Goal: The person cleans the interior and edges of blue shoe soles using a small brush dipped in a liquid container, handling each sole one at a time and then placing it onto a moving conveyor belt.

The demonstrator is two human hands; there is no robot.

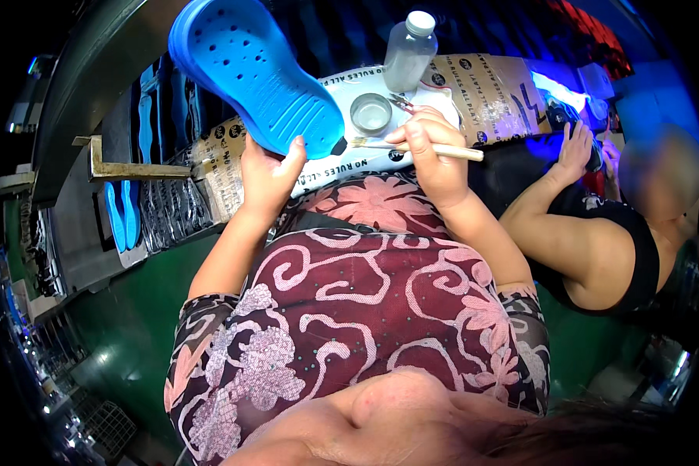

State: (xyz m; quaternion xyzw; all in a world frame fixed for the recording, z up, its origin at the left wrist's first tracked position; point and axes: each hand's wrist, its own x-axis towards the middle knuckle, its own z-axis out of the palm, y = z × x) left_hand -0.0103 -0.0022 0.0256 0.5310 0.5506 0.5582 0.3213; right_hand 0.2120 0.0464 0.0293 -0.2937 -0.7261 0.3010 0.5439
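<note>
A bright blue foam clog [245, 74], with holes in its broad end and ridges toward its narrow end, slants up and to the left. My left hand [270, 172] grips its narrow end, the thumb lying on top. A small black patch [339, 146] marks that end's edge. In my right hand [440, 159] is a brush [462, 152] with a pale handle, pinched between thumb and fingers. Its tip points left, close by the black patch; whether they touch I cannot tell. Just beyond stand a small round clear dish [370, 113] and a clear bottle with a white cap [410, 54].
Printed brown and white wrapping covers the work surface [493, 97]. A thin red-handled tool [405, 104] lies beside the dish. Blue strips [123, 213] and a metal bracket [136, 169] are at the left. Another person [590, 241] works close by at the right.
</note>
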